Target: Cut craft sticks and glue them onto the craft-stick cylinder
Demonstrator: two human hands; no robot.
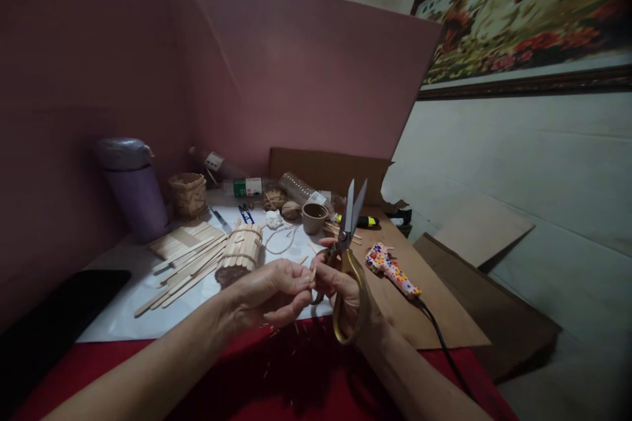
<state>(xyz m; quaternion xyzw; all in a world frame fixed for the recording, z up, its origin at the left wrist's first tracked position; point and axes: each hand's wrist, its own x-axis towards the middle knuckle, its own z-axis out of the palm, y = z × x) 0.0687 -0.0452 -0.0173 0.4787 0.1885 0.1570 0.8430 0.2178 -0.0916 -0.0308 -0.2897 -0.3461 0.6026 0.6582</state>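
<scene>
A pair of scissors (351, 217) with gold-coloured handles hangs on my right hand (345, 293), blades pointing up and slightly parted. The fingertips of that hand meet those of my left hand (279, 286), which is closed in a pinch. Whatever lies between the fingertips is too small to name. Just beyond my left hand lies a cylinder covered in wooden sticks (241, 247), with twine tied round it. Loose flat craft sticks (185, 273) are spread to its left on white paper.
A glue gun with a flower pattern (392, 270) lies on brown cardboard at right, its cord running to the front. Behind stand a small brown pot (315, 218), plastic bottles (301, 187), twine balls (291, 210) and a woven basket (187, 194). A purple tumbler (133, 191) stands left.
</scene>
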